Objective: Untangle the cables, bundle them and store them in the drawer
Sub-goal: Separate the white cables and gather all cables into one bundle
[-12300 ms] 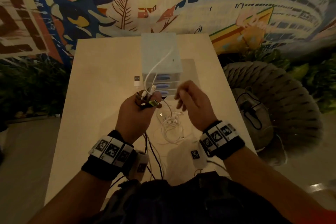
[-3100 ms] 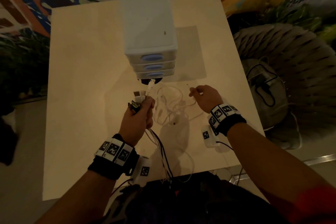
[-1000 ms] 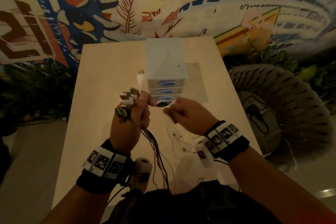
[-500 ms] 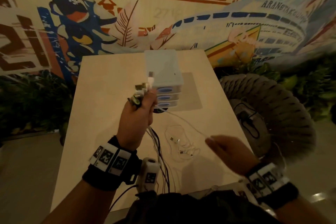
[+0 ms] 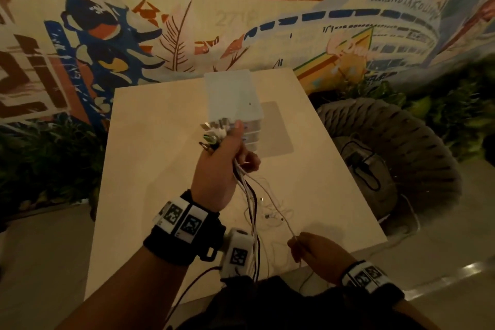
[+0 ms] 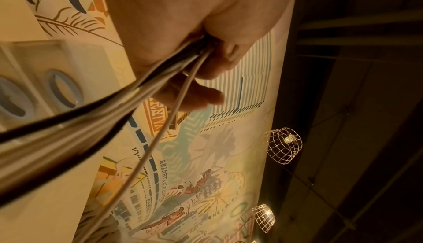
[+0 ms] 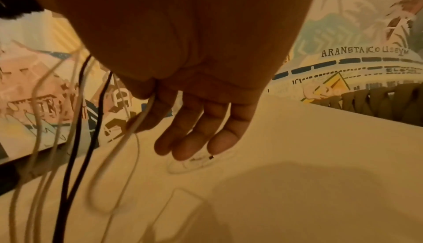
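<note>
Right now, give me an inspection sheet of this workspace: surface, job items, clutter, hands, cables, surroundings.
Surface: pale table, dimly lit.
Job's things: drawer unit at the far side, drawers look closed.
Clutter: nothing seen.
Hands: left hand raised, grips the cable bundle with the plugs sticking up; right hand near the front edge pinches one white cable.
Cables: black and white strands hang from the left hand; loose white cables lie on the table.
Surroundings: mural behind, woven chair with a bag to the right.
</note>
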Action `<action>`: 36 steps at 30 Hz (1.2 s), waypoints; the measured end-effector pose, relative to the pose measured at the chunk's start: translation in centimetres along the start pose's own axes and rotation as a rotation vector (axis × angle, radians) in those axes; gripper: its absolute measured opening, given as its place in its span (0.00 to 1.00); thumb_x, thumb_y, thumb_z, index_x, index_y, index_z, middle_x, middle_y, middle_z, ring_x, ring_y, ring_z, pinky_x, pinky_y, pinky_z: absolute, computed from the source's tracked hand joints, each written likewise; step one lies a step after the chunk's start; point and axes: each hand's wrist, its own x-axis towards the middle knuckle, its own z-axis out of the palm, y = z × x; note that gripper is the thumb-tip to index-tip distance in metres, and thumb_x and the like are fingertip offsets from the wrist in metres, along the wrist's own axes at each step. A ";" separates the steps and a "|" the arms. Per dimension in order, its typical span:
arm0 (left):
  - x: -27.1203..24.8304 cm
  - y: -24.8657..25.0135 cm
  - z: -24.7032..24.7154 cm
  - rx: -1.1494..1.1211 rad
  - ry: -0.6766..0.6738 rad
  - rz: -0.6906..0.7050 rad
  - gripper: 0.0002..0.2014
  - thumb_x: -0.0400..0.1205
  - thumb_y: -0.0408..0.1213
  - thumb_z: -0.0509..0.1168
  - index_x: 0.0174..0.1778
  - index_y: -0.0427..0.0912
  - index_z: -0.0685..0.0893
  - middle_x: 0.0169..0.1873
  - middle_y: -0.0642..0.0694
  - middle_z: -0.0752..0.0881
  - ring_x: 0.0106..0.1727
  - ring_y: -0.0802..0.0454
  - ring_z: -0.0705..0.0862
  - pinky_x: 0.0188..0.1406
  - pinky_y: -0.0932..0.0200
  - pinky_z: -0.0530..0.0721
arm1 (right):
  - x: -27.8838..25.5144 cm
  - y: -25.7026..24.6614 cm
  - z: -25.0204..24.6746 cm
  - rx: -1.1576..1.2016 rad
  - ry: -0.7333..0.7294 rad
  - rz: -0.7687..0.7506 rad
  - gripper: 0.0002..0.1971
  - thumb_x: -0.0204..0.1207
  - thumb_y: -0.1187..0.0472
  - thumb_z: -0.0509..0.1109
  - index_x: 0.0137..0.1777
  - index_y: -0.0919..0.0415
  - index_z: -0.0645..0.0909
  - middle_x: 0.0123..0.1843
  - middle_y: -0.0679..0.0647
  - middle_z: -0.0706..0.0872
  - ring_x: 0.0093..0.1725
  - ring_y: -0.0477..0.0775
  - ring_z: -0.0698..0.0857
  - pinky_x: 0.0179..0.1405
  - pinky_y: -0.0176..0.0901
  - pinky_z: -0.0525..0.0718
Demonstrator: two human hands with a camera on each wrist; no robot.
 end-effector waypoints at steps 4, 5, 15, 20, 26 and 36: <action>-0.2 -0.1 -1.2 0.012 -0.086 -0.077 0.24 0.90 0.51 0.55 0.29 0.45 0.66 0.26 0.46 0.54 0.23 0.50 0.51 0.24 0.55 0.54 | 0.5 1.9 1.2 -0.029 -0.159 0.084 0.23 0.83 0.33 0.51 0.35 0.40 0.81 0.42 0.44 0.88 0.48 0.48 0.88 0.59 0.45 0.83; -0.3 -0.2 -1.6 0.014 -0.094 -0.078 0.23 0.91 0.50 0.54 0.29 0.45 0.66 0.25 0.47 0.55 0.24 0.50 0.50 0.24 0.55 0.52 | 0.6 2.3 1.5 -0.055 -0.197 0.097 0.21 0.86 0.37 0.53 0.36 0.39 0.81 0.42 0.43 0.88 0.48 0.49 0.88 0.59 0.46 0.83; 0.3 -1.6 -6.2 0.152 0.083 -0.188 0.23 0.90 0.52 0.56 0.30 0.47 0.62 0.25 0.49 0.55 0.20 0.54 0.51 0.18 0.66 0.56 | -0.1 5.5 1.1 -0.080 -0.461 0.166 0.24 0.74 0.49 0.72 0.56 0.12 0.73 0.60 0.49 0.90 0.59 0.50 0.87 0.66 0.46 0.83; -0.1 -2.7 -6.6 0.236 0.159 -0.293 0.23 0.89 0.51 0.59 0.29 0.48 0.66 0.26 0.47 0.55 0.19 0.55 0.54 0.18 0.65 0.54 | 1.1 4.2 -3.3 0.072 -0.443 0.104 0.17 0.78 0.57 0.70 0.62 0.35 0.86 0.39 0.46 0.93 0.38 0.46 0.89 0.48 0.41 0.90; -0.5 -4.1 -6.2 0.306 0.159 -0.353 0.21 0.89 0.50 0.60 0.31 0.48 0.67 0.33 0.40 0.51 0.20 0.54 0.54 0.20 0.63 0.53 | 8.0 0.3 -6.9 -0.081 0.098 -0.139 0.07 0.83 0.50 0.68 0.55 0.43 0.87 0.39 0.42 0.86 0.37 0.45 0.83 0.42 0.41 0.81; -0.7 -6.3 -6.0 0.318 0.220 -0.412 0.22 0.88 0.51 0.61 0.28 0.48 0.73 0.30 0.42 0.53 0.21 0.52 0.54 0.22 0.58 0.53 | 18.8 -3.0 -1.9 -0.416 -0.068 -0.055 0.13 0.75 0.44 0.71 0.52 0.50 0.80 0.54 0.51 0.86 0.54 0.59 0.85 0.50 0.50 0.83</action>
